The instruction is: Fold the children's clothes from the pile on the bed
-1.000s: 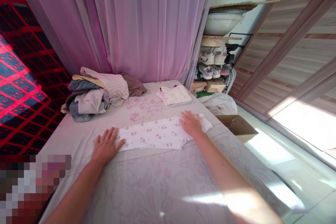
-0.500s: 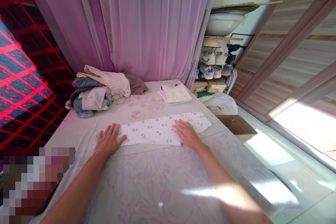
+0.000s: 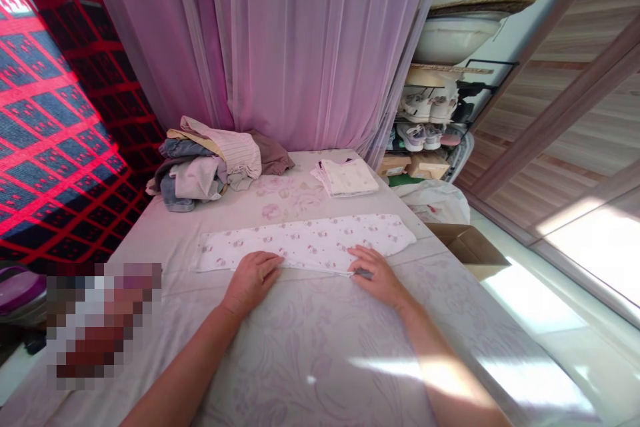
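A white garment [image 3: 310, 240] with a small red and grey print lies folded into a long strip across the bed. My left hand [image 3: 254, 280] is at its near edge, left of the middle, with the fingers drawn together on the cloth. Farther right along the same edge, my right hand [image 3: 375, 273] has curled fingers over the fabric and the thumb low by the rim. Both hands appear to pinch this edge; the undersides of the fingers are hidden. Beyond the strip sits a small stack of folded clothes [image 3: 349, 178].
A heap of clothes [image 3: 200, 167] lies at the bed's far left, before the purple curtain [image 3: 300, 47]. Right of the bed [image 3: 310, 340] stand an open cardboard box [image 3: 467, 247], a shoe rack [image 3: 425, 123] and a wooden wardrobe [image 3: 560, 107]. A blurred patch covers the lower left.
My left hand has slid right and nearer, from lying flat on the garment's left end to its near edge. My right hand's fingers have curled at that edge. The view has shifted slightly.
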Demonstrator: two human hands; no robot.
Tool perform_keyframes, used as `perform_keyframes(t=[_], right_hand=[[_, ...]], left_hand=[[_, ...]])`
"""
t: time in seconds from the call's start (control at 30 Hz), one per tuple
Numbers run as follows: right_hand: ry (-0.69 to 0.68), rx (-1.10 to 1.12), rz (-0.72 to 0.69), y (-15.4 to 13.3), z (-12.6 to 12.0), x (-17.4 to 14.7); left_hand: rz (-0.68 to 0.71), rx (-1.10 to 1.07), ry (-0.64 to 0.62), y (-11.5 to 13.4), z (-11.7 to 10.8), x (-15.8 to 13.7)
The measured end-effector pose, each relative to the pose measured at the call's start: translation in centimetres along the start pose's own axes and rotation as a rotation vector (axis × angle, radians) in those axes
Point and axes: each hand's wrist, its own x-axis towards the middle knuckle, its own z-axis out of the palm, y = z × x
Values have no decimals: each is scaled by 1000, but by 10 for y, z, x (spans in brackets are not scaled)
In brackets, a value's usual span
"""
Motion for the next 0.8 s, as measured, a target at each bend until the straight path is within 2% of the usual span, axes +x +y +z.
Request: perform_keyframes(t=[0.2, 0.4, 0.53, 0.8], right_hand=[[-8, 8, 8, 2, 0, -1], [12, 27, -1, 5, 2, -1], [2, 35, 4, 4, 0, -1], [-7, -3, -12, -1, -1, -2]], left_hand=[[-77, 30, -55, 5, -2, 13], [42, 205, -151, 17, -5, 22], [100, 272, -163, 20, -2, 22], [55, 229, -187, 20, -2, 17]])
